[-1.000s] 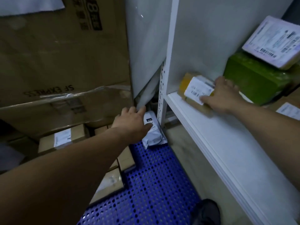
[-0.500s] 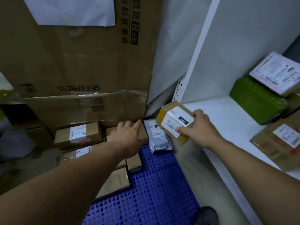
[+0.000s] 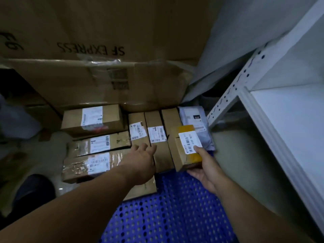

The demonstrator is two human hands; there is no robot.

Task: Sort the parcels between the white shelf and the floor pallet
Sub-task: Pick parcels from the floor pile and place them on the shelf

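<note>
Over the blue floor pallet [image 3: 175,207], with fingers [image 3: 199,149] of the right hand [image 3: 206,170] wrapped round the yellow-taped parcel [image 3: 188,149] and those of the left hand [image 3: 140,161] spread loose over the brown boxes [image 3: 156,123], lower it label-up beside the grey mailer [image 3: 192,116].

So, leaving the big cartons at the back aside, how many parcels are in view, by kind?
plain cardboard boxes: 7, one half hidden under the left forearm
yellow-taped box, held in the right hand: 1
grey poly mailer: 1
Total: 9
</note>
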